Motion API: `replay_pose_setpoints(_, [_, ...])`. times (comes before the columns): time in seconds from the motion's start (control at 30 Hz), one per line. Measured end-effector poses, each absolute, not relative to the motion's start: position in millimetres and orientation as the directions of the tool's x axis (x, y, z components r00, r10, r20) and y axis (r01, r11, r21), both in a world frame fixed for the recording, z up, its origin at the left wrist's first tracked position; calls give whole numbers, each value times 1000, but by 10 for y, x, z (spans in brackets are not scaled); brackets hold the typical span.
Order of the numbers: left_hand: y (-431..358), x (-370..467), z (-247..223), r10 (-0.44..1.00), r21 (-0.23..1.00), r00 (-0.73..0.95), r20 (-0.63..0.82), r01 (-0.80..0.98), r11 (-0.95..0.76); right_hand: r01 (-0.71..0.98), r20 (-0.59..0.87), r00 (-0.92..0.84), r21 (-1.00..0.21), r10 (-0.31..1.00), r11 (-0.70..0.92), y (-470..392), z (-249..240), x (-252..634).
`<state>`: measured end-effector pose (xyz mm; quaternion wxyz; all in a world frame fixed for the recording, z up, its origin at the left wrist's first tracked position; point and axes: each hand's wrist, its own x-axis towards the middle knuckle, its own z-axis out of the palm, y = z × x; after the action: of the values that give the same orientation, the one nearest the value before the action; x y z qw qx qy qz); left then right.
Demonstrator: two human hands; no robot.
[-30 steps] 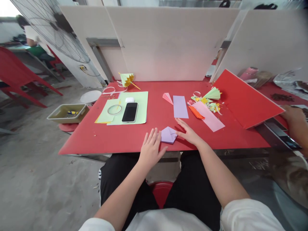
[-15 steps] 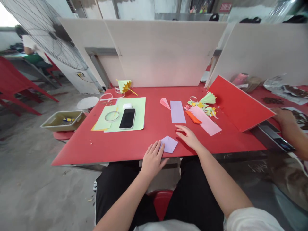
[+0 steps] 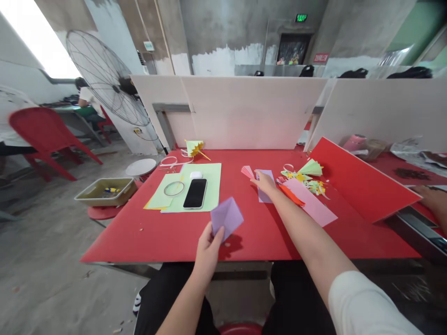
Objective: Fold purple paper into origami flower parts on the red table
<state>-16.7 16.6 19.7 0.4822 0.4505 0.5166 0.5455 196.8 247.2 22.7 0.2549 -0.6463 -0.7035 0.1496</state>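
Note:
My left hand (image 3: 208, 244) pinches a folded purple paper (image 3: 226, 217) above the table's front part, and the paper casts a shadow below. Farther forward, my right hand (image 3: 263, 182) reaches over a flat purple sheet (image 3: 264, 197), its fingertips beside a pleated pink paper fan (image 3: 247, 172); whether they grip it cannot be made out. Right of that hand lie an orange-red object (image 3: 292, 193) and a pink paper strip (image 3: 316, 207). Behind them are a pleated green fan (image 3: 312, 168) and yellow and green paper scraps (image 3: 316, 187).
On the red table (image 3: 174, 237), green sheets (image 3: 213, 186) hold a phone (image 3: 195, 193), a white case (image 3: 196, 175) and a tape ring (image 3: 173, 188). A red board (image 3: 363, 181) leans at right, beside another person's hand (image 3: 431, 200). A bin (image 3: 104, 191) stands left.
My left hand has lifted the folded purple paper off the table. My right hand has moved forward to the purple sheet and pink fan. The camera view has tilted up.

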Motion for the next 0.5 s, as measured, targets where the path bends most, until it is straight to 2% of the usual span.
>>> replay_pose_setpoints(0.07, [348,-192,331,991,950,-101,-89,-307,54,858,166,-26,-502,986,108,2552,174,1855])
replay_pose_setpoints(0.17, [598,-207,447,994,876,-20,-107,-474,85,871,203,1,-481,979,99,2601,107,1738])
replay_pose_setpoints(0.3, [912,-241,478,991,850,46,-123,-510,130,832,281,26,-538,959,135,2558,103,1730])
replay_pose_setpoints(0.4, [1159,-302,462,997,873,-2,-75,-483,65,760,337,38,-621,941,192,2406,197,1861])
replay_pose_setpoints(0.5, [1327,-358,421,995,870,-8,-98,-487,81,670,345,24,-703,938,241,2143,385,2013])
